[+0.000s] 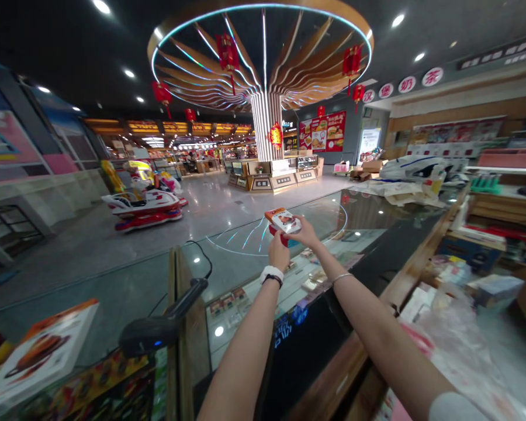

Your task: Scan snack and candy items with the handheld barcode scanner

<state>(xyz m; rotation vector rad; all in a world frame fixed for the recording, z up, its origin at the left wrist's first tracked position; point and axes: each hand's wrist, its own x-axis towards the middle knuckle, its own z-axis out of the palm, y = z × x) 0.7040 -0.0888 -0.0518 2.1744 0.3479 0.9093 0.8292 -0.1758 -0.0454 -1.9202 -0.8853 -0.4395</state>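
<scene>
Out over the glass counter [232, 275], both my hands hold a small white box [284, 221] with an orange end and a food picture on top. My left hand [279, 252] is closed at its near lower side, where something red shows under the white top; I cannot tell whether that is a second box. Fingers of my right hand [305, 233] wrap its right side. A black handheld barcode scanner [162, 324] rests lower left, its cord running back over the glass. A larger white and orange box [44, 351] with a similar picture lies farther left.
Small packs [232, 301] show through the counter glass. Plastic bags [460, 351] and boxes fill the lower right, beyond the wooden edge [416, 269]. White covers and brown paper [403, 190] lie at the counter's far end. A red and white kiddie ride [146, 204] stands on the floor.
</scene>
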